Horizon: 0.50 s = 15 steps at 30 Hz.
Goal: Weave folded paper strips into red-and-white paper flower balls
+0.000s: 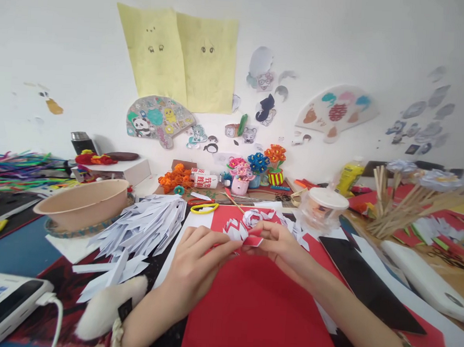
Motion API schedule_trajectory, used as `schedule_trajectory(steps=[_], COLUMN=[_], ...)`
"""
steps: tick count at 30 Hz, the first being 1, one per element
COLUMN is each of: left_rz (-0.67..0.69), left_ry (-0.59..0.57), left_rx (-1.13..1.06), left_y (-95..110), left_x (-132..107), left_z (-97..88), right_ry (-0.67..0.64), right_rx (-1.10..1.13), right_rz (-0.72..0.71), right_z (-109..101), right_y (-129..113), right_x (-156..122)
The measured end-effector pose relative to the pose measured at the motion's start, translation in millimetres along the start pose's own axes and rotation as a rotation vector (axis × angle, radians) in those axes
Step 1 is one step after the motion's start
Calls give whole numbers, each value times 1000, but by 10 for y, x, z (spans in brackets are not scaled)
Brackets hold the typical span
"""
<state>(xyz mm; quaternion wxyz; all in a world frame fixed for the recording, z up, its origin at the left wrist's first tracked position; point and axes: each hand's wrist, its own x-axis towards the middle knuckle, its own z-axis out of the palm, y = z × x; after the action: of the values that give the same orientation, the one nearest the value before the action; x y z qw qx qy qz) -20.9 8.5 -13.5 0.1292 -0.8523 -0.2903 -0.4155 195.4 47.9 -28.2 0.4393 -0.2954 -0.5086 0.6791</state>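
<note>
Above a stack of red paper (263, 306), my left hand (205, 255) and my right hand (277, 247) meet at the fingertips. Pinched between them is a small folded piece of red-and-white paper (253, 241). Just behind my left fingers shows a white folded-paper shape (234, 229) with pointed tips; whether those fingers touch it I cannot tell. A rolled white paper flower (252, 217) lies beyond, close to a thin wooden stick (234, 201). My left thumb is mostly hidden.
White paper strips (142, 223) are piled at left, beside a beige basin (83, 203). Yellow-handled scissors (204, 208) lie behind the red paper. To the right are a black flat device (367, 281), a lidded tub (326, 205) and a white power bank (425, 279). Small flower pots (239, 184) stand by the wall.
</note>
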Motion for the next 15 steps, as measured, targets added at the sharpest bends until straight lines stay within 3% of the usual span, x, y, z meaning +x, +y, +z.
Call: schedule_trajectory(steps=[5, 15], left_rz=[-54, -115], left_ry=[32, 39], left_rx=[-60, -132], left_y=[14, 38], left_x=[47, 42], left_z=[-33, -6], right_ry=[-69, -43], right_rx=[63, 124], right_rz=[53, 22], right_z=[-31, -60], right_y=[36, 56], right_x=[1, 19])
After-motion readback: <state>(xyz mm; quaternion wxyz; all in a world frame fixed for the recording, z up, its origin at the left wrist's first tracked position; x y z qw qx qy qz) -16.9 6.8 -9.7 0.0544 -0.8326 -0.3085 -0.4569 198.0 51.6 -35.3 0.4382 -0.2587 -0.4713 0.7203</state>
